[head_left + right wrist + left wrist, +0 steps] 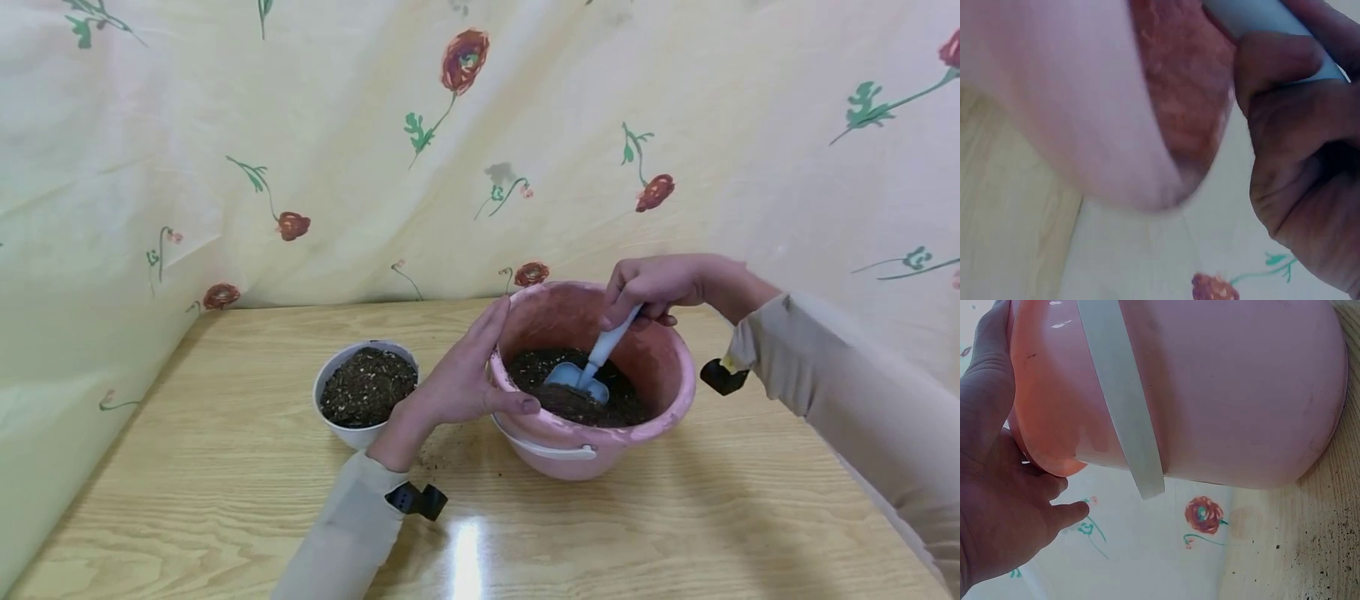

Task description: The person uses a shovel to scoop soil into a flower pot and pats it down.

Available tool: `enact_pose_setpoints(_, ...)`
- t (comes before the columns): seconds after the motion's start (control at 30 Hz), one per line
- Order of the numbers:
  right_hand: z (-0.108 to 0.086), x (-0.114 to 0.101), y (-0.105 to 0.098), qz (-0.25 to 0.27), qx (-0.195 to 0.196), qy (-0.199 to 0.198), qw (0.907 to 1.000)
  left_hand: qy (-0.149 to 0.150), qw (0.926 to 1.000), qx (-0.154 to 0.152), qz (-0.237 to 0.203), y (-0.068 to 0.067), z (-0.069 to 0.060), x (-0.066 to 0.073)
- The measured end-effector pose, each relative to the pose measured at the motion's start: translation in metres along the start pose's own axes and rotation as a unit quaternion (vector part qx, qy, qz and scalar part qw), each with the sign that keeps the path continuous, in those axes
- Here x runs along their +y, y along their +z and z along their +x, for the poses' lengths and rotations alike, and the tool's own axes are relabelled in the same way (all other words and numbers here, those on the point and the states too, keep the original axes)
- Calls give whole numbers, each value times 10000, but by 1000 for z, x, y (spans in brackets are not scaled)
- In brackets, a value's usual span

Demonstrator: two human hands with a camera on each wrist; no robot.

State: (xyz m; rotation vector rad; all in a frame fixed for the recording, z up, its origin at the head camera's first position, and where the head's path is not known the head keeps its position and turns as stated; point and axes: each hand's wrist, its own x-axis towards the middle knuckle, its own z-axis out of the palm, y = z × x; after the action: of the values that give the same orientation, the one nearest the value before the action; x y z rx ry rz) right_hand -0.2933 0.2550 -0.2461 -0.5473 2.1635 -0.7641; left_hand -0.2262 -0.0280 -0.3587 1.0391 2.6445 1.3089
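A pink bucket [577,454] with a white handle [1124,394] stands on the table, dark soil [630,404] inside it. My left hand [468,375] holds the bucket's left rim, thumb across the front edge and fingers along the side. My right hand [656,287] grips the pale blue handle of a hand trowel [609,342] above the bucket's right part. The trowel's blade points down into the soil and is partly covered by it. In the right wrist view, the fingers [1285,56] wrap round the trowel handle.
Left of the bucket, a white pot [356,437] filled with soil stands close to my left forearm. Soil crumbs [1310,562] lie on the wooden table [225,500] between pot and bucket. A flowered cloth [337,125] hangs behind and along the left side.
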Motion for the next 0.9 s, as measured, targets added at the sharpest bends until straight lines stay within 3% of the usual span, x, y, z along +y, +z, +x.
enact_pose_setpoints(0.43,-3,14,17,1291,420,178,9906,-9,9999,62,-85,1,-1,0)
enact_pose_setpoints(0.73,-1,16,18,1617,666,295,9841,49,9999,65,-64,0,-1,-1)
enact_pose_setpoints(0.9,-5,18,21,1956,860,427,9760,57,10000,35,-30,1,0,-2)
